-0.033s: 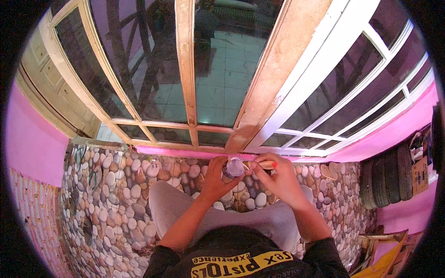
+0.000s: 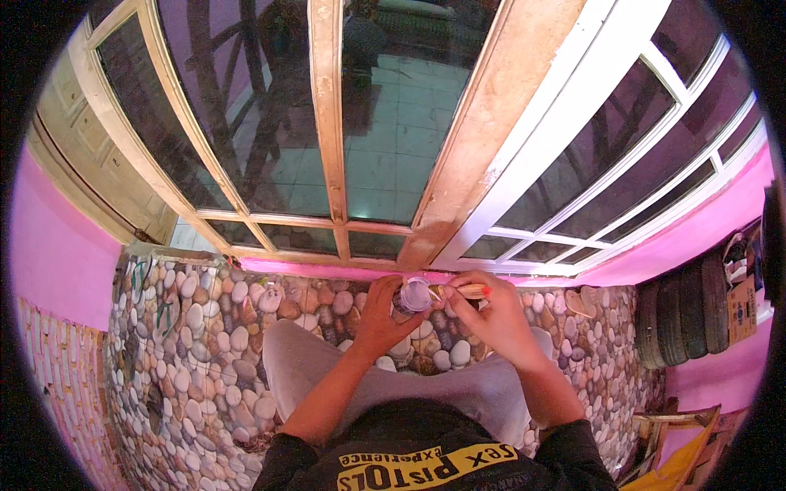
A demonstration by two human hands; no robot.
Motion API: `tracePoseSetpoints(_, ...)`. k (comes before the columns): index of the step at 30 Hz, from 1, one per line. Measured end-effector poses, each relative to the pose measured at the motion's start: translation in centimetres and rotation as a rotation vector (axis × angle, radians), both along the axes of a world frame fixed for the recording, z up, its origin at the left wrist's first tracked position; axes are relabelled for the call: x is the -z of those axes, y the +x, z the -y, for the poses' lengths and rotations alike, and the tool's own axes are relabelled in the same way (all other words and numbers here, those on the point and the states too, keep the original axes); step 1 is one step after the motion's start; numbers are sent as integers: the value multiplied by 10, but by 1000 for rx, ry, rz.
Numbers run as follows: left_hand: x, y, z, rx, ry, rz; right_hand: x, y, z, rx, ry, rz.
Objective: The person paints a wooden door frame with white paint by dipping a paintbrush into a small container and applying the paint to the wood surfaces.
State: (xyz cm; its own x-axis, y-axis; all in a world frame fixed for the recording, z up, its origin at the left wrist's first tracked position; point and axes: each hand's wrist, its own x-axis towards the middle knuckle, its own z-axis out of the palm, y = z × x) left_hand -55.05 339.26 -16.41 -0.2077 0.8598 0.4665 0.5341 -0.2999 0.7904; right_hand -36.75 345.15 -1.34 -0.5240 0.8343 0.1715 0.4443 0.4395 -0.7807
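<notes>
My left hand is wrapped round a small can with a pale, whitish-lilac top or content, held above my lap. Just to its right, my right hand grips a paintbrush by its light wooden handle, which ends in a red tip. The brush lies roughly level, its head end pointing at the can's rim. Whether the bristles touch the can is too small to tell. Both hands are close together, in front of the window frame's lower edge.
Ahead rises a glazed frame, bare wood on the left and white on the right. Stacked tyres and a cardboard box stand at right. Green sandals lie left on the pebble-patterned floor. A wooden piece with yellow cloth sits lower right.
</notes>
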Motion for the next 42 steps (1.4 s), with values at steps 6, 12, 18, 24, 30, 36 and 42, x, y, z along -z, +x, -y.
tracePoseSetpoints(6,9,2,-5,9,5,4,6,8,2,57,55,-19)
tracePoseSetpoints(12,5,6,-10,21,-17,37,27,14,1,99,13,-170)
tracePoseSetpoints(18,2,9,-17,25,28,20,31,18,7,223,-238,-375)
tracePoseSetpoints(24,-7,15,-21,31,-34,102,47,32,2,329,-370,-536)
tracePoseSetpoints(30,-21,23,-32,21,35,125,54,43,2,406,-549,-798)
tracePoseSetpoints(36,-28,29,-51,-7,96,65,57,44,-7,433,-514,-1082)
tracePoseSetpoints(42,-2,25,-57,-26,69,79,50,29,-29,486,-307,-1018)
